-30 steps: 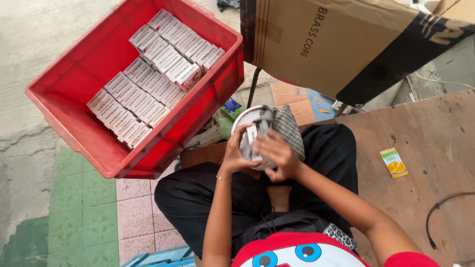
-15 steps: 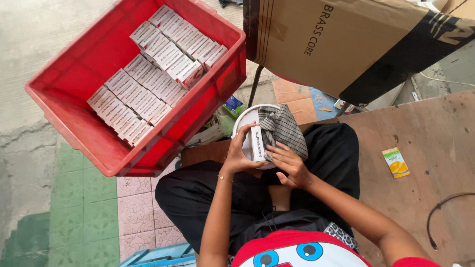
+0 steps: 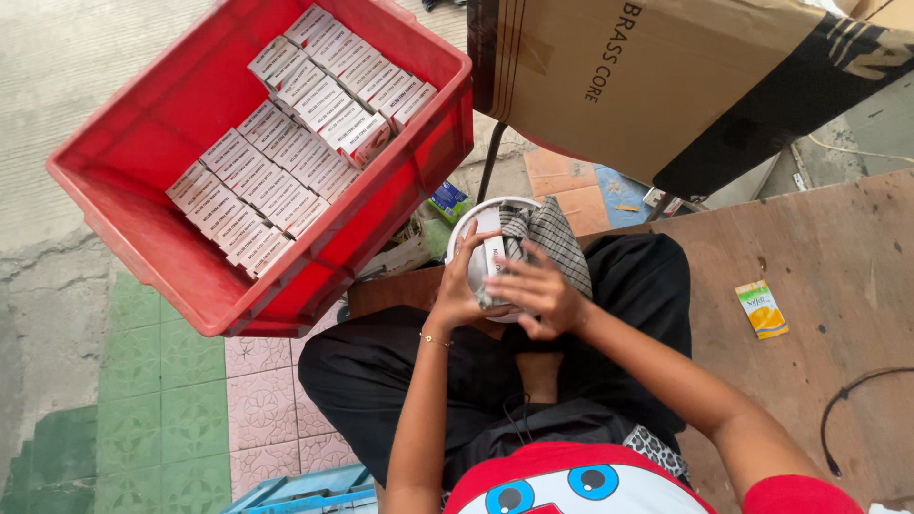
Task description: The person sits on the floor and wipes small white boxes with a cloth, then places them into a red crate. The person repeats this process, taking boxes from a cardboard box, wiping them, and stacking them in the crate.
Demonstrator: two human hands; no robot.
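Over my lap, my left hand point(image 3: 459, 290) grips a white round object point(image 3: 476, 249); my right hand point(image 3: 538, 290) presses a checked cloth point(image 3: 547, 238) against it, hiding most of it.

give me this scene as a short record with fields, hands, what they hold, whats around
left hand: left hand holds a small white box against the white bowl
right hand: right hand rests on a checked grey cloth in the bowl
grip: fingers curled, neither hand empty
left of hands: red crate with rows of small white boxes
above: cardboard carton
right: wooden board with a yellow sachet
floor: green and pink tiles
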